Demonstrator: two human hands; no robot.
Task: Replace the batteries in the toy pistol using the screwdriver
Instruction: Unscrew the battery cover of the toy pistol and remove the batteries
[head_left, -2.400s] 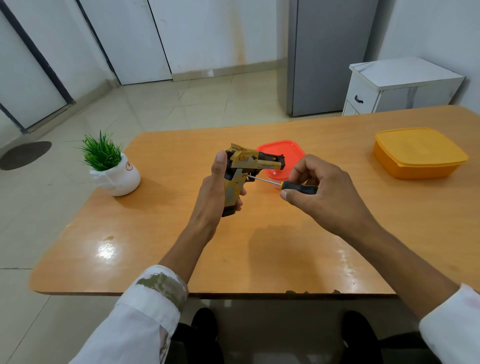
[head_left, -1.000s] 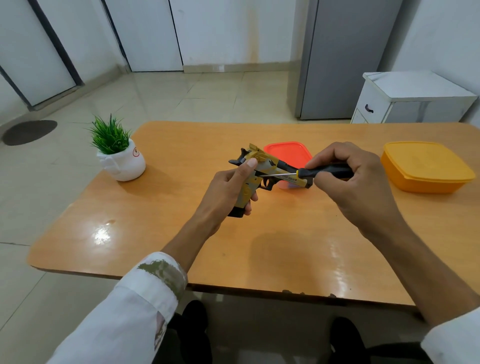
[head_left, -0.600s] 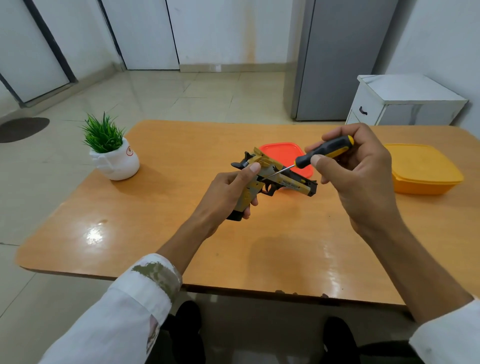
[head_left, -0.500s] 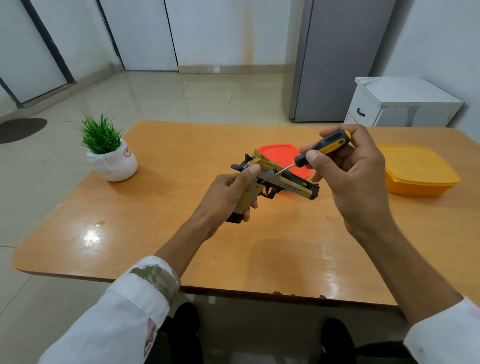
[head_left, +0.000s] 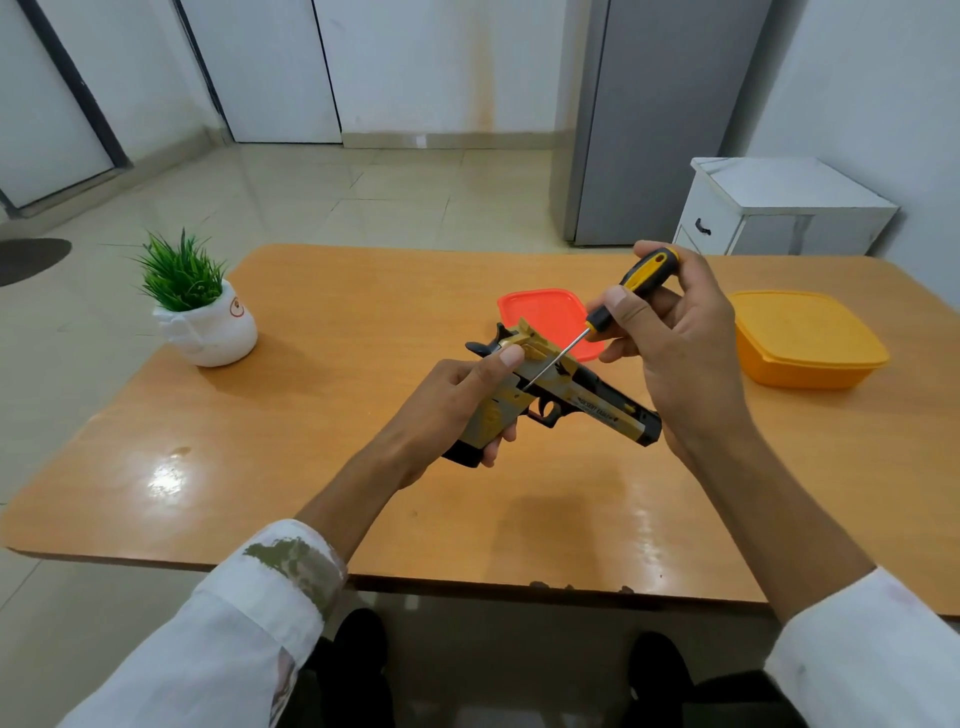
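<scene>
**Q:** Nearest the viewer, what holds the work?

**A:** The left hand (head_left: 447, 410) wraps the grip of the toy pistol (head_left: 587, 397), fingers curled round it and thumb laid along the rear of the frame. The pistol is held in the air above the wooden table (head_left: 311, 441), muzzle slanting down to the right.

**Q:** And the tool?

**A:** The right hand (head_left: 680, 353) pinches the screwdriver (head_left: 602, 317) by its yellow-and-black handle, thumb and fingertips closed round it. The thin shaft slopes down-left to the frame just above the grip. Whether the tip sits in a screw head is too small to tell.

**Q:** How will the pistol handle?

**A:** It is judged to be a light, rigid plastic shell with a smooth painted surface, easy to lift but liable to twist under the driver's push. The grip is the sound place to hold it, with the thumb braced behind the frame as shown.

**Q:** Beyond the hands?

**A:** A red-lidded container (head_left: 545, 312) lies just behind the pistol. An orange lidded box (head_left: 805, 338) sits farther right, and a potted plant (head_left: 202, 312) at far left.

**Q:** What differs from 2.4 s ago?

**A:** Then the driver lay low and nearly level, meeting the pistol from the right. Now its handle is raised and the shaft is steep. The pistol, then held with its grip upright, is tipped, with the barrel toward the right hand.
</scene>
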